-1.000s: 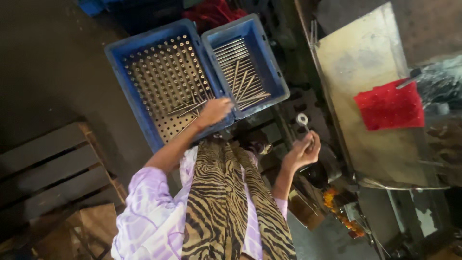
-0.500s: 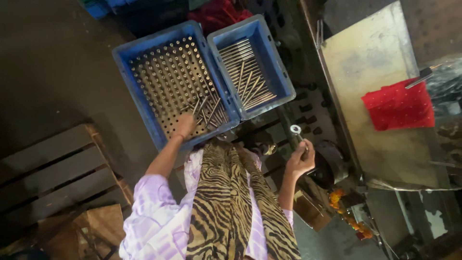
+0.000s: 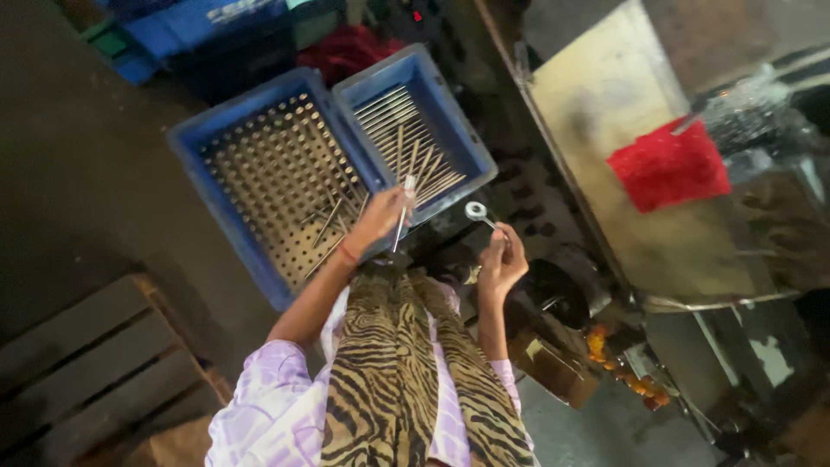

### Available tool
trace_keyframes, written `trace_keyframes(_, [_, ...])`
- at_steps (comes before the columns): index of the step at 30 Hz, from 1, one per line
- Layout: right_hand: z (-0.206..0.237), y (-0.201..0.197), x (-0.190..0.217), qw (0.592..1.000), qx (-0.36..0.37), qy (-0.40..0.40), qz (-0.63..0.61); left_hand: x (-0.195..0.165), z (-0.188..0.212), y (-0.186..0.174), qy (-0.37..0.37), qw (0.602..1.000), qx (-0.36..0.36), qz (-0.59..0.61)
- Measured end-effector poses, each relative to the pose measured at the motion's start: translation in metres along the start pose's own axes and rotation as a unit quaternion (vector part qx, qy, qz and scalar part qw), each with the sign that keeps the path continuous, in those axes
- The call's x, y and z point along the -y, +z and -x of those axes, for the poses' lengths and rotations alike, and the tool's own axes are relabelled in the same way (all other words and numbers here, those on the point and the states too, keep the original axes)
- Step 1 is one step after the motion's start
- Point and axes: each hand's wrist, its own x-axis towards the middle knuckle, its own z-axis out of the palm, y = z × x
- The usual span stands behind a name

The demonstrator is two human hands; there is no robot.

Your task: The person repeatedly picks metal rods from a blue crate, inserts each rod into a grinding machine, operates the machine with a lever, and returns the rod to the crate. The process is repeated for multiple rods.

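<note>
Nearest the camera hangs a tiger-striped cloth (image 3: 406,372) between two lilac sleeves. To the left lies a wooden pallet (image 3: 86,363), with dark bare floor beyond it. The right hand (image 3: 501,259) is raised, fingers pinched on a small metal piece with a ring end (image 3: 477,212), just off the near corner of the smaller blue crate (image 3: 467,143). The left hand (image 3: 380,220), arm stretched forward, grips a thin metal rod (image 3: 403,212) upright over the wall between this crate and the larger blue crate (image 3: 194,147), whose perforated floor holds a few loose rods. Well right, a red cloth (image 3: 670,164) rests on a pale sheet.
</note>
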Motion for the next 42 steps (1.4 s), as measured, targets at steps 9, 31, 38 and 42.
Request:
trace_keyframes(9, [-0.005,0.001,0.041,0.998,-0.035,0.018,-0.041,-0.089,0.01,0.097,0.139,0.952,0.137,0.237])
trace_keyframes(31, [-0.018,-0.062,0.015,0.933,0.049,-0.224,0.279,-0.146,-0.011,0.103,0.049,0.954,0.254,0.154])
trace_keyframes(38, [-0.027,-0.08,0.019,0.862,0.09,-0.39,0.312,-0.159,0.007,0.108,-0.08,0.925,0.317,0.194])
trace_keyframes(42, [-0.028,-0.083,0.014,0.864,0.078,-0.381,0.319,-0.157,0.012,0.122,-0.006,0.965,0.236,0.118])
